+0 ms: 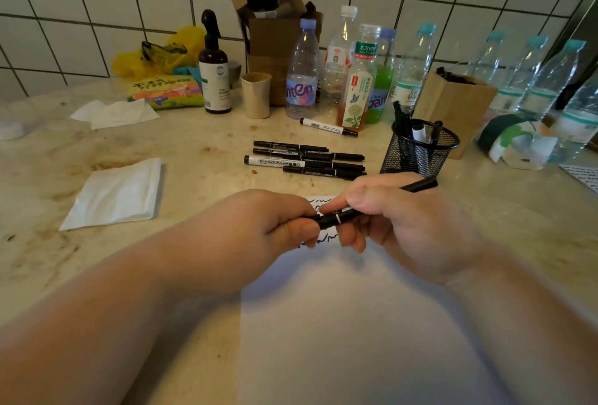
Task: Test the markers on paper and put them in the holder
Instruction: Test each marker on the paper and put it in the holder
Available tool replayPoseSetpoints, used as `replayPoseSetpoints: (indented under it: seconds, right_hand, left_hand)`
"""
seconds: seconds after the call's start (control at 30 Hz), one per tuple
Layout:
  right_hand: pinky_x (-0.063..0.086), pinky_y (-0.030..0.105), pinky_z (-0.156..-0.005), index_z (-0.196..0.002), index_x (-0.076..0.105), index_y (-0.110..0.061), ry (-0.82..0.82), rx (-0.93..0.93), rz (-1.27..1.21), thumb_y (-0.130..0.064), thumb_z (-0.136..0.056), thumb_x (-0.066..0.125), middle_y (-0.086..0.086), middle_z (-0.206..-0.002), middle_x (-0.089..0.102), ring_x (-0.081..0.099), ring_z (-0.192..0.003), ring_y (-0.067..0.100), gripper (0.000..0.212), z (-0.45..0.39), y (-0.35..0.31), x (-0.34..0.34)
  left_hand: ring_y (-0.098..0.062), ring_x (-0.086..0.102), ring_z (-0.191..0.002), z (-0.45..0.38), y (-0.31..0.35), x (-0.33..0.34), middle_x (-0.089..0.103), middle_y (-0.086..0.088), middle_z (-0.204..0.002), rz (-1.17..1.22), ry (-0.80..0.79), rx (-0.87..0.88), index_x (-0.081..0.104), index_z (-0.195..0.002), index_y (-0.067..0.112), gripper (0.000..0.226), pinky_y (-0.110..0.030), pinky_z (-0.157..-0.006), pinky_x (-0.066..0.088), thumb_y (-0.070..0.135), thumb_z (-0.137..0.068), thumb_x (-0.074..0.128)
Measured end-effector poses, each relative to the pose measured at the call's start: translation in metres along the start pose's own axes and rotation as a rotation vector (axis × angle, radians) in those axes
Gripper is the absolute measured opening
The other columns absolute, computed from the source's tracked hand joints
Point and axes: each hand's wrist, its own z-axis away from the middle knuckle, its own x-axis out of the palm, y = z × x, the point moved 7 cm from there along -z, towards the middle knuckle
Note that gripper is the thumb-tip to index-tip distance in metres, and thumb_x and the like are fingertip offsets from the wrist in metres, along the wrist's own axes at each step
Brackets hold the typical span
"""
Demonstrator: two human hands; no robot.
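Both hands hold one black marker (336, 219) above the white paper (343, 323). My left hand (275, 226) pinches its left end, while my right hand (407, 223) grips the barrel; the far end sticks out past my right hand toward the holder. Black squiggles (323, 204) show on the paper's top edge between my hands. Several more markers (307, 160) lie in a row on the counter behind, and one white marker (328, 126) lies apart by the bottles. The black mesh holder (420, 152) stands at the right with several markers in it.
Bottles (302, 74) and a cardboard box (275, 29) line the tiled back wall. A wooden box (456, 107) stands behind the holder. A beige cup (256, 94), a dark pump bottle (213, 74) and white tissues (116, 194) lie left.
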Motion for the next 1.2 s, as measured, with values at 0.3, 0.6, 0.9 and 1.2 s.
replayPoseSetpoints:
  seconds: [0.3, 0.6, 0.9, 1.2]
  right_hand:
    - [0.034, 0.022, -0.04, -0.065, 0.072, -0.002, 0.401, 0.053, -0.193, -0.003, -0.09, 0.043, 0.012, -0.05, 0.052, 0.045, -0.043, 0.018, 0.039, 0.0, 0.005, -0.062]
    - [0.031, 0.02, -0.039, -0.068, 0.067, -0.009, 0.533, 0.387, 0.228, -0.012, -0.086, 0.065, 0.004, -0.049, 0.049, 0.039, -0.041, 0.014, 0.018, 0.006, 0.023, -0.073]
    - [0.041, 0.031, -0.052, -0.06, 0.072, -0.017, 0.528, 0.374, 0.489, -0.02, -0.08, 0.061, 0.0, -0.047, 0.056, 0.05, -0.05, 0.017, 0.022, 0.003, 0.024, -0.081]
    - [0.043, 0.035, -0.056, -0.059, 0.071, -0.019, 0.501, 0.36, 0.531, -0.023, -0.081, 0.061, 0.001, -0.05, 0.057, 0.052, -0.054, 0.019, 0.024, 0.002, 0.024, -0.08]
  left_hand:
    - [0.001, 0.052, -0.059, 0.004, -0.027, -0.027, 0.06, 0.022, -0.061, 0.04, 0.14, -0.099, 0.069, -0.079, 0.037, 0.03, -0.028, -0.062, 0.039, 0.053, -0.092, 0.047]
    - [-0.001, 0.057, -0.071, 0.001, -0.026, -0.015, 0.063, 0.016, -0.077, -0.262, 0.126, -0.136, 0.056, -0.104, 0.047, 0.018, -0.022, -0.058, 0.043, 0.055, -0.095, 0.043]
    - [-0.003, 0.06, -0.067, -0.001, -0.031, -0.014, 0.068, 0.014, -0.074, -0.3, 0.12, -0.18, 0.062, -0.094, 0.04, 0.025, -0.023, -0.057, 0.045, 0.058, -0.093, 0.044]
    - [-0.008, 0.062, -0.07, -0.001, -0.04, -0.01, 0.068, 0.01, -0.076, -0.298, 0.097, -0.215, 0.067, -0.095, 0.032, 0.032, -0.033, -0.069, 0.055, 0.056, -0.094, 0.046]
